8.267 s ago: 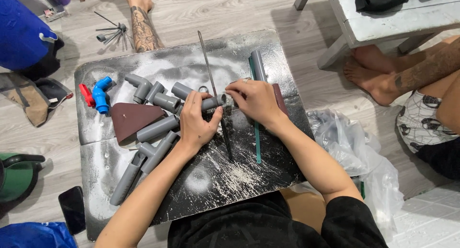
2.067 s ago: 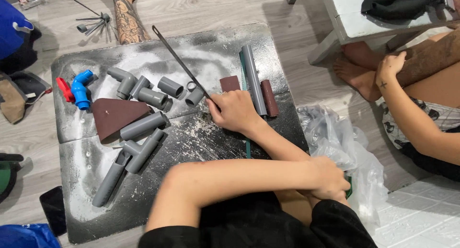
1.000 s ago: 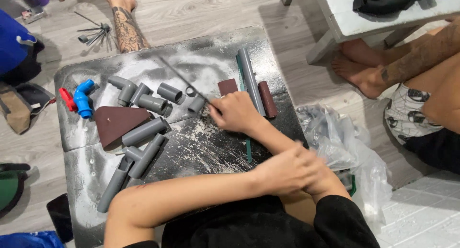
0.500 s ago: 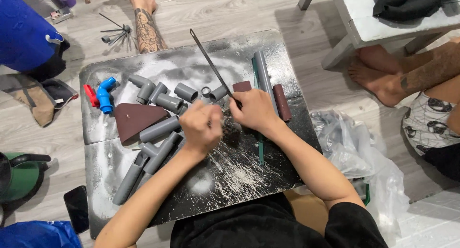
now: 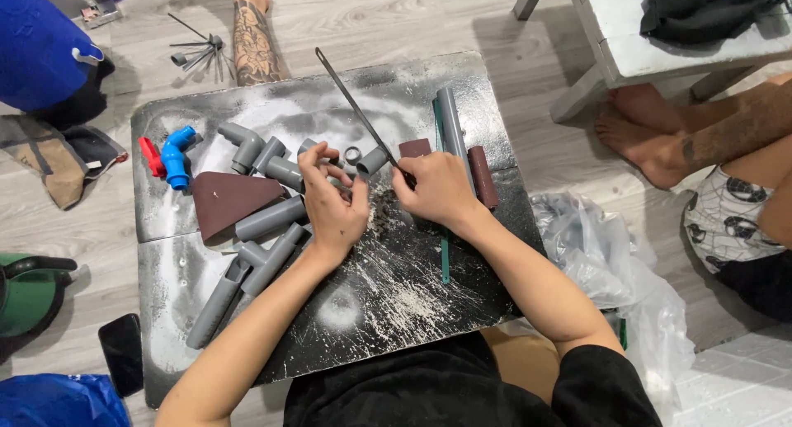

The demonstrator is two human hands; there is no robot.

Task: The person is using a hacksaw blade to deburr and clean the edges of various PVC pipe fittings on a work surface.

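A dark, dusty board (image 5: 396, 311) lies on the floor, and everything here is told from that board.

Off its left edge sit a green thing (image 5: 29, 291) and a black phone (image 5: 121, 351).

On the left part of the board lie a red valve (image 5: 151, 155) and a blue elbow (image 5: 176, 156), side by side. Next to them is a brown sheet of sandpaper (image 5: 227, 200). Grey pipes (image 5: 247, 262) lie in a heap from there down to the lower left of the board.

Near the middle of the board is the left hand (image 5: 332, 198). Its fingers are curled in, and it seems to pinch a small grey piece, but what it holds is hard to see.

Just right of it is the right hand (image 5: 437, 188). It is closed around the end of a long thin file (image 5: 355, 105). The file slants up and left over the top part of the board.

White dust covers the board around both hands.

By the right hand a long grey pipe (image 5: 450, 117) and a brown roll (image 5: 483, 175) lie on the right part of the board.

Off the right edge is a clear plastic bag (image 5: 615, 270). Further right, another person's bare foot (image 5: 635, 138) rests on the floor.
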